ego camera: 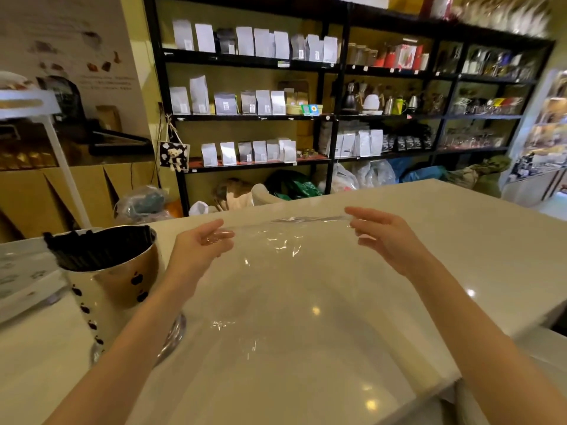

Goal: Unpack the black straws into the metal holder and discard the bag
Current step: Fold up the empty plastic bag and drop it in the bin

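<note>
A clear plastic bag hangs stretched flat between my two hands above the white counter; it looks empty. My left hand pinches its top left corner and my right hand holds the top right corner. The metal holder, a shiny cup on a round foot, stands at the left beside my left forearm. Black straws fill it, their ends showing at the rim.
White printed packaging lies at the far left of the counter. Behind the counter stand black shelves with white pouches and kettles, with bags on the floor below. The counter edge drops off at the lower right.
</note>
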Demonstrator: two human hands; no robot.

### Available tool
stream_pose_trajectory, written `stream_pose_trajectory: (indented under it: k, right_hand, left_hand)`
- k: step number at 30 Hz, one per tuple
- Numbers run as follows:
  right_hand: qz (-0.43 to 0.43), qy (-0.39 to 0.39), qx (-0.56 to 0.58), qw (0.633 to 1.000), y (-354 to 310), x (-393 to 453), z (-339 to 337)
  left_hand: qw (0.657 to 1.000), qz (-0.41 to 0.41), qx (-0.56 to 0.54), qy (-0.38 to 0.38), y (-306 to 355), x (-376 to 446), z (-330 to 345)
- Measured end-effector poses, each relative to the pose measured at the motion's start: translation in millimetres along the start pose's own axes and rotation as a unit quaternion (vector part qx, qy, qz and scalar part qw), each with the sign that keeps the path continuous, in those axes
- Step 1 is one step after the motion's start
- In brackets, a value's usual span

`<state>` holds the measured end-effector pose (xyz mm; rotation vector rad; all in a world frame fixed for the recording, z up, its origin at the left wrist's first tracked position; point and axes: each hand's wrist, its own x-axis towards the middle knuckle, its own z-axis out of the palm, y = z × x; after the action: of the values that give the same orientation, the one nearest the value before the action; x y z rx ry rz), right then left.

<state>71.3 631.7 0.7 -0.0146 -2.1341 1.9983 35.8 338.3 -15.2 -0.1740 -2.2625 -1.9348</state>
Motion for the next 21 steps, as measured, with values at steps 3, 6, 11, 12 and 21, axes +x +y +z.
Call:
stream_pose_trajectory:
  k: [3, 6, 11, 12, 21]
  right_hand:
    - [-0.030, 0.002, -0.103, 0.994, -9.3, -0.4, -5.9]
    - [-0.059, 0.016, -0.164, 0.985, -16.8, -3.6, -5.2]
    - [-0.171, 0.127, -0.544, 0.812, -22.6, -1.1, -4.2]
    - [-0.187, 0.107, -0.571, 0.792, -25.4, -1.6, -0.8]
    - [-0.188, -0.022, -0.348, 0.918, -56.2, -11.6, 34.7]
  left_hand:
    - [0.995, 0.046, 0.079, 0.029, 11.4, 0.1, -2.3]
    - [0.975, 0.107, 0.171, 0.089, 18.7, -2.0, -2.0]
    - [0.928, 0.232, 0.268, 0.114, 28.2, -1.7, 0.4]
    - [0.927, 0.250, 0.264, 0.096, 31.1, -2.2, 2.7]
    - [0.976, 0.177, 0.095, 0.088, 42.6, -5.7, 20.0]
